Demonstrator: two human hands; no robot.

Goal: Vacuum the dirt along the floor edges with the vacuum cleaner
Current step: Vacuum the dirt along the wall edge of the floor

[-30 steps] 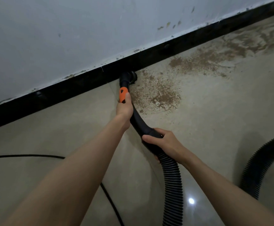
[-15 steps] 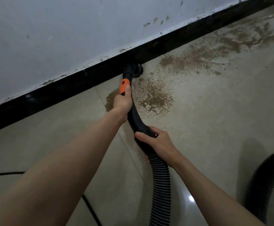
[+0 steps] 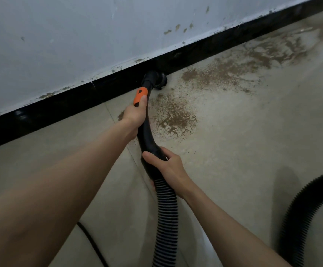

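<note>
A black vacuum wand point(image 3: 147, 135) with an orange collar point(image 3: 140, 96) points at the wall. Its round brush nozzle point(image 3: 157, 79) sits on the floor against the black skirting board point(image 3: 60, 105). My left hand point(image 3: 135, 114) grips the wand just below the orange collar. My right hand point(image 3: 166, 166) grips the wand's lower end where the ribbed hose point(image 3: 166, 218) begins. Brown dirt point(image 3: 174, 116) lies on the tiles right of the nozzle, and a longer patch of dirt point(image 3: 243, 64) runs along the skirting toward the upper right.
A white wall point(image 3: 99, 35) with chipped paint rises above the skirting. A loop of the ribbed hose point(image 3: 301, 209) curves across the floor at lower right. A thin black cable point(image 3: 93, 245) lies on the tiles under my left arm.
The nozzle has slid right along the skirting, from the left edge of the dirt patch into it. A small dirt spot now shows left of the wand. Both hands keep their grips.
</note>
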